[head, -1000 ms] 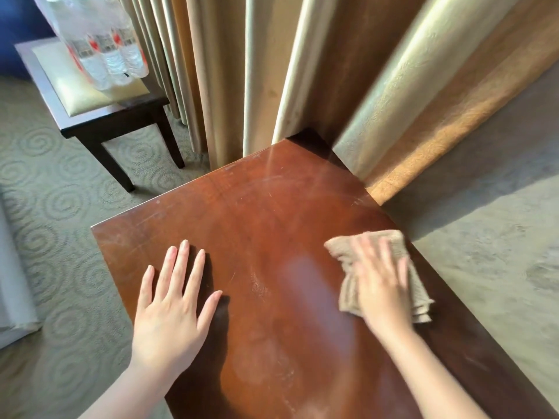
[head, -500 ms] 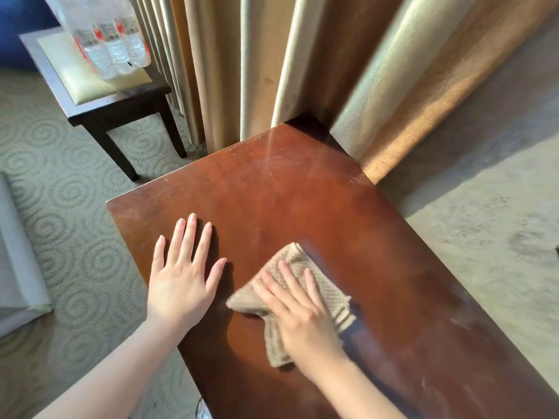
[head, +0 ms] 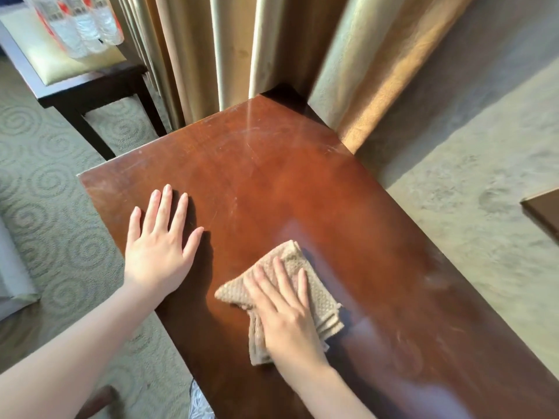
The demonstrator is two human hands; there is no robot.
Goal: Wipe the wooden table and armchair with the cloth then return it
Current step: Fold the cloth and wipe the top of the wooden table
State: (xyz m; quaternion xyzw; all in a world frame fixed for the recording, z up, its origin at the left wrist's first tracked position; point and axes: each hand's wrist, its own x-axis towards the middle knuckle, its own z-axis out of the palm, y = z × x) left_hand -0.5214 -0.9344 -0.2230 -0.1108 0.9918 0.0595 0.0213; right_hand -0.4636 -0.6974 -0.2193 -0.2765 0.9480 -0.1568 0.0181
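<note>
A reddish-brown wooden table fills the middle of the view, its top scratched and shiny. My left hand lies flat on the table near its left edge, fingers spread, holding nothing. A folded beige waffle-weave cloth rests on the table's near centre. My right hand presses flat on top of the cloth, fingers pointing away from me. The armchair is not in view.
Beige and gold curtains hang right behind the table's far edge. A dark stool with a pale cushion and a pack of water bottles stands at the upper left. Patterned carpet lies left, plain carpet right.
My right hand slid the cloth from the table's right side to the near centre, then a little rightward. My left hand stayed flat on the table.
</note>
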